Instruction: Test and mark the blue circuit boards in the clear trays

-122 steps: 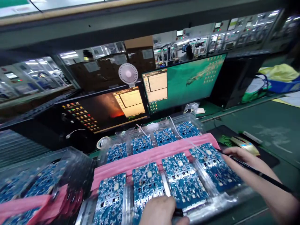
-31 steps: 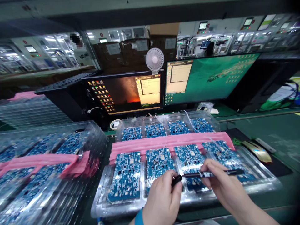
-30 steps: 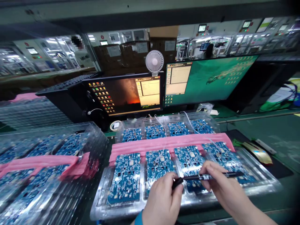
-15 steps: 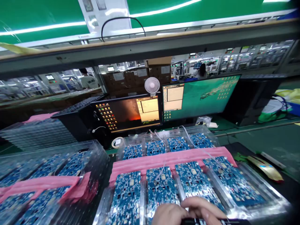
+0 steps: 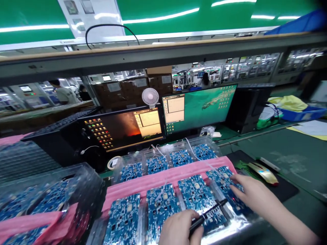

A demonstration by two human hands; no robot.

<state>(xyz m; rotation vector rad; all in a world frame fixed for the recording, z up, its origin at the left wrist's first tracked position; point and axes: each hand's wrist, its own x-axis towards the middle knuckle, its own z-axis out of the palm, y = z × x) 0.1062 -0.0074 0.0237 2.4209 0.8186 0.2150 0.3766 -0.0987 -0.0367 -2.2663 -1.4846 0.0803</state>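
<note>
My left hand (image 5: pixel 177 228), at the bottom centre, is closed around a slim black pen (image 5: pixel 204 217). The pen slants up to the right over a blue circuit board (image 5: pixel 195 190) in the clear plastic tray (image 5: pixel 143 221). My right hand (image 5: pixel 249 190) reaches in from the right, its fingers apart at the upper right part of the rightmost front board (image 5: pixel 221 175). Whether the fingertips touch that board I cannot tell. A strip of pink foam (image 5: pixel 163 173) crosses the tray between the front boards and the back row.
Two monitors (image 5: pixel 199 105) stand behind the tray, a small fan (image 5: pixel 150 97) above them. A gold mouse (image 5: pixel 263 173) lies on a black pad at right. Another tray of boards (image 5: pixel 51 194) with pink foam is at left. White cables cross the tray's back.
My hands were together on the black pen at the bottom. Now my right hand has moved up and right to the rightmost board, while my left keeps the pen. The view has shifted rightward.
</note>
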